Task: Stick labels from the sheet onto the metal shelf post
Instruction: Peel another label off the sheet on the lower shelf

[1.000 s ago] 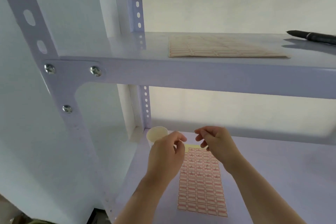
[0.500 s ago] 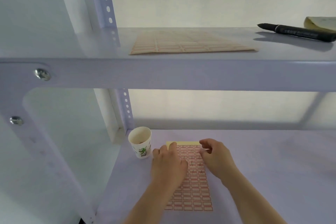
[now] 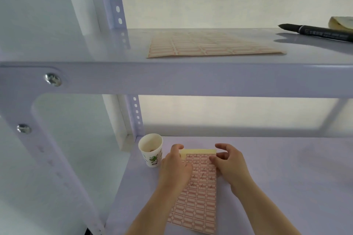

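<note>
The label sheet (image 3: 198, 202) lies flat on the lower shelf (image 3: 286, 177), beside a paper cup (image 3: 150, 149). The left hand (image 3: 175, 170) rests on its upper left part, grip spread. The right hand (image 3: 231, 166) curls its fingertips (image 3: 221, 156) at the upper right edge; whether that grip pinches a label cannot be told.

Two label sheets: lower label sheet (image 3: 194, 206) at 6 o'clock, upper label sheet (image 3: 210, 46) at 1 o'clock. Two hands, left hand (image 3: 175, 170) and right hand (image 3: 231, 166), both at 6 o'clock. Two shelf boards: upper shelf (image 3: 172, 76) across the centre, lower shelf (image 3: 286, 177) at 4 o'clock. Two posts: rear post (image 3: 115, 8) at 11 o'clock, front post (image 3: 57, 168) at 8 o'clock. Two screws, upper screw (image 3: 53, 79) and lower screw (image 3: 24, 129), both at 9 o'clock. One paper cup (image 3: 150, 150) at 7 o'clock. One black marker (image 3: 317, 32) and one yellowish object (image 3: 342, 25), cut off by the edge, at 2 o'clock.
</note>
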